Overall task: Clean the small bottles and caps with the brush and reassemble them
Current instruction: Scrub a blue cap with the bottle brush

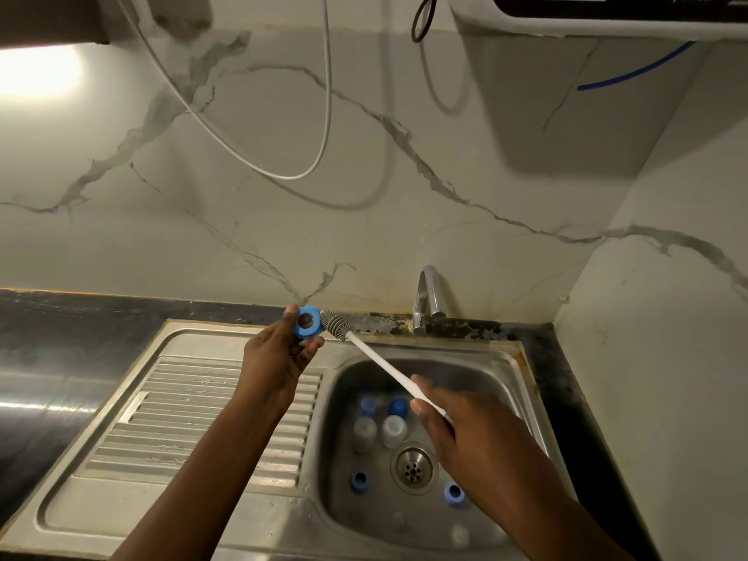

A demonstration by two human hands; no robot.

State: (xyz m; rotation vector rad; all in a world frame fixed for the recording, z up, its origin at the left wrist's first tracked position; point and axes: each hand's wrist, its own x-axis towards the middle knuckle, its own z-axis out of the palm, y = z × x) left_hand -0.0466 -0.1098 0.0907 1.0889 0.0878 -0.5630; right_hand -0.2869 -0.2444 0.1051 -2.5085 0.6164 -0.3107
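Cap scrub over the sink

Cap handling first: the blue cap point(308, 321) reads as light, stiff plastic, probably wet and slick, so grip it by the outer wall and leave the open mouth free for bristles. Your left hand point(279, 354) does that now, thumb and fingertips pinching the rim, opening turned toward you. The cap is a short blue ring with a dark hollow centre, held up in the air at 10 o'clock from the drain point(413, 467), above the far-left corner of the sink basin point(522, 402).

The bottle brush point(380, 364) has a thin white handle, likely a bit springy. Your right hand point(465, 435) has its fingers wrapped round the low end. The grey bristle head point(335, 323) sits against the cap's 3 o'clock side, outside the mouth, not in it.

Rest of the set, in the basin: two clear small bottles point(393, 430) at 11 o'clock from the drain. They have blue pieces at their far ends, fitted or only touching, can't tell. Loose blue caps point(359, 481) lie at 8 and 4 o'clock of the drain. Bottles look thin, light and easy to knock about.

Faucet point(427, 295) at 12 o'clock, no water seen running. Drainboard point(202, 419) at 9 o'clock.
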